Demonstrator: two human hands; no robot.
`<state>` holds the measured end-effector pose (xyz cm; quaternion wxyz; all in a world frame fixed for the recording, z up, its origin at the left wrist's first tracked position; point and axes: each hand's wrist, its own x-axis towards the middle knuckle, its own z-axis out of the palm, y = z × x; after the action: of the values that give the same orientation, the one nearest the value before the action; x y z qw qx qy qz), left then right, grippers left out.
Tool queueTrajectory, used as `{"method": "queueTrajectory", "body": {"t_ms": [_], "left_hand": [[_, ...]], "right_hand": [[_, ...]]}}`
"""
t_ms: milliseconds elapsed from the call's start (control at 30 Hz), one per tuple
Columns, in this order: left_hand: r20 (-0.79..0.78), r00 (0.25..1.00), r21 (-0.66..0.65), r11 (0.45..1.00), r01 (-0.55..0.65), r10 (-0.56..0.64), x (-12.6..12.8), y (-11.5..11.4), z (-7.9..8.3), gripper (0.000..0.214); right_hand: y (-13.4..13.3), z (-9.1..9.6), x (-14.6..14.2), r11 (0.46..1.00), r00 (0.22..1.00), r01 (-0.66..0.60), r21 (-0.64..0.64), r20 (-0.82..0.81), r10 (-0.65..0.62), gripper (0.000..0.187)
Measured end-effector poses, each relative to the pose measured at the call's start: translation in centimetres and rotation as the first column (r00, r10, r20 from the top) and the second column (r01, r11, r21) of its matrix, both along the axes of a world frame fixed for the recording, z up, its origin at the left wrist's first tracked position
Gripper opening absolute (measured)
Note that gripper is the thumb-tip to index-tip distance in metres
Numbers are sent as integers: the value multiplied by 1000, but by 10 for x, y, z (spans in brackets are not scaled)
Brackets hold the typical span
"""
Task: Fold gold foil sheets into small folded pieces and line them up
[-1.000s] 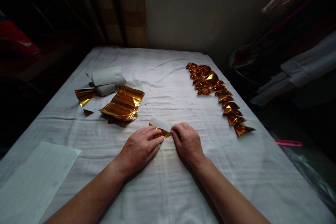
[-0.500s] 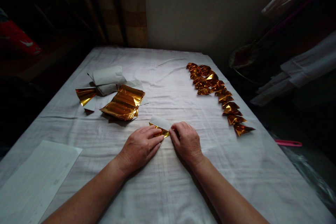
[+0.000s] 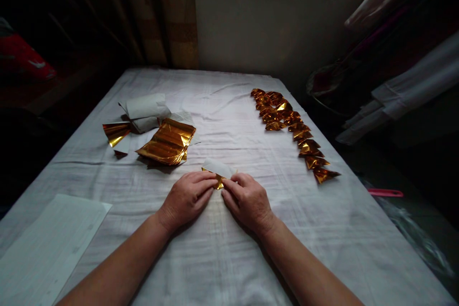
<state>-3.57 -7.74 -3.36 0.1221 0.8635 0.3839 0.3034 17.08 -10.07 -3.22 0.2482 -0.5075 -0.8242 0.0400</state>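
A small gold foil paper (image 3: 217, 172) with a white underside lies on the white cloth of the table (image 3: 229, 258), partly folded. My left hand (image 3: 186, 198) rests on its left part, fingers together and pressing it down. My right hand (image 3: 247, 201) meets it from the right, fingers curled and pinching the paper's right edge. Most of the paper is hidden under both hands; only its far white flap and a gold corner show.
A stack of gold foil sheets (image 3: 168, 142) and white papers (image 3: 145, 110) lies at the left. A row of several folded gold pieces (image 3: 292, 126) runs along the right side. A white sheet (image 3: 46, 248) sits at the near left. Dark clutter surrounds the table.
My right hand has slid left, closer to my left hand, covering more of the foil paper. The view has shifted slightly.
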Motion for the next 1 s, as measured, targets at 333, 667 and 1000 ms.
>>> {"method": "queueTrajectory", "body": {"t_ms": [333, 667, 1000], "left_hand": [[60, 993, -46, 994, -101, 103, -9, 10, 2, 22], [-85, 992, -8, 996, -92, 91, -12, 12, -3, 23], [-134, 990, -35, 998, -59, 54, -9, 9, 11, 22]], "right_hand": [[2, 6, -8, 987, 993, 115, -112, 31, -112, 25], [6, 3, -9, 985, 987, 146, -87, 77, -140, 18], [8, 5, -1, 996, 998, 53, -78, 44, -50, 17]]}}
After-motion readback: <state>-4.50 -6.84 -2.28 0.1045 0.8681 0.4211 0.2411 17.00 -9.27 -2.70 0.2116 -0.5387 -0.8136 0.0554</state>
